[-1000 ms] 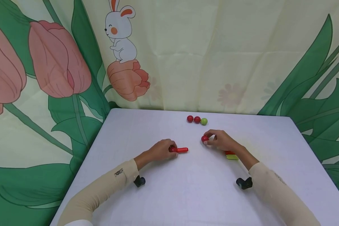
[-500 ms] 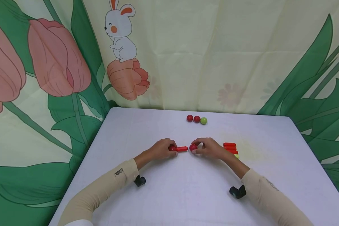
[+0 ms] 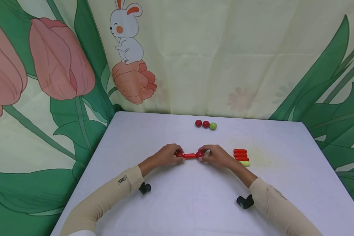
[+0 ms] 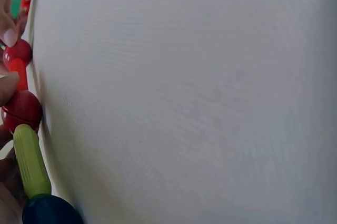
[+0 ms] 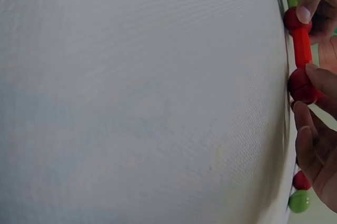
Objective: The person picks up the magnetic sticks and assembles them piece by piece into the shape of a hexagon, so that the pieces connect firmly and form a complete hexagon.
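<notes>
Both forearms, in beige sleeves, extend forward over the table and converge toward the centre. The left hand (image 3: pixel 167 155) lies knuckles-up, its fingers curled and pinching at the tips. The right hand (image 3: pixel 216 155) mirrors it, fingers curled inward, thumb and fingertips (image 5: pixel 304 14) pinching. The two hands sit near each other, not touching. A black camera mount sits under each wrist.
</notes>
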Action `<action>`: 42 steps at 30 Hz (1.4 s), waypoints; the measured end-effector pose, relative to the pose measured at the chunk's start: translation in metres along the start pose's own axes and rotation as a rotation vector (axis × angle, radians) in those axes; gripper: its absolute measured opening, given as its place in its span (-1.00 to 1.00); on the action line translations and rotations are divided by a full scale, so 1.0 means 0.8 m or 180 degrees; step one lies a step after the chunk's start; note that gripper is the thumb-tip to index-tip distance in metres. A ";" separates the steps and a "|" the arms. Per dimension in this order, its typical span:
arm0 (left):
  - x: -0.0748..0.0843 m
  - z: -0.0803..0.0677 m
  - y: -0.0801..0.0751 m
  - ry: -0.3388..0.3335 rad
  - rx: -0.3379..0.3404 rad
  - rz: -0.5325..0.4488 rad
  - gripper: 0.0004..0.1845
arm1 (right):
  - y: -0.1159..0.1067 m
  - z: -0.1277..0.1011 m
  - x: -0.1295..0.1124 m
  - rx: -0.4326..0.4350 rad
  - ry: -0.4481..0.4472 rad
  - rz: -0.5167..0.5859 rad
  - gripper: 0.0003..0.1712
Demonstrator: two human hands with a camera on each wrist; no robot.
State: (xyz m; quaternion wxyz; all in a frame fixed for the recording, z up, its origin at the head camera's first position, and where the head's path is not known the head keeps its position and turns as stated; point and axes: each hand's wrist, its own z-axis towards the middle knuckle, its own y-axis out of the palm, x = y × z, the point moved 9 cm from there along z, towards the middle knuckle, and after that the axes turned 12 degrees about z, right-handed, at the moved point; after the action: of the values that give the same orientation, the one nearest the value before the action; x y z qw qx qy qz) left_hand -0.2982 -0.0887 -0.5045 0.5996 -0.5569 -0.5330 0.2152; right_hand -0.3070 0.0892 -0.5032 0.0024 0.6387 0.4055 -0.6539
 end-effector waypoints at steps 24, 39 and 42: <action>-0.003 -0.001 0.000 -0.0011 0.0113 0.0037 -0.63 | 0.002 0.002 -0.003 0.0068 -0.0156 -0.0022 -0.52; 0.026 0.011 -0.001 0.0275 0.0136 0.0234 -0.56 | 0.011 0.007 -0.009 0.0048 -0.0316 0.0044 -0.50; 0.033 0.014 0.000 0.0292 0.0105 0.0228 -0.56 | 0.014 0.008 -0.010 0.0093 -0.0295 0.0048 -0.55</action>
State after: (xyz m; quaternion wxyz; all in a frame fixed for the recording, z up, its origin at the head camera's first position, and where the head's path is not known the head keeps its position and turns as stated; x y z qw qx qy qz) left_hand -0.2992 -0.0609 -0.4962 0.6244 -0.5749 -0.4811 0.2195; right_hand -0.3048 0.0741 -0.5032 0.0167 0.6108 0.3905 -0.6886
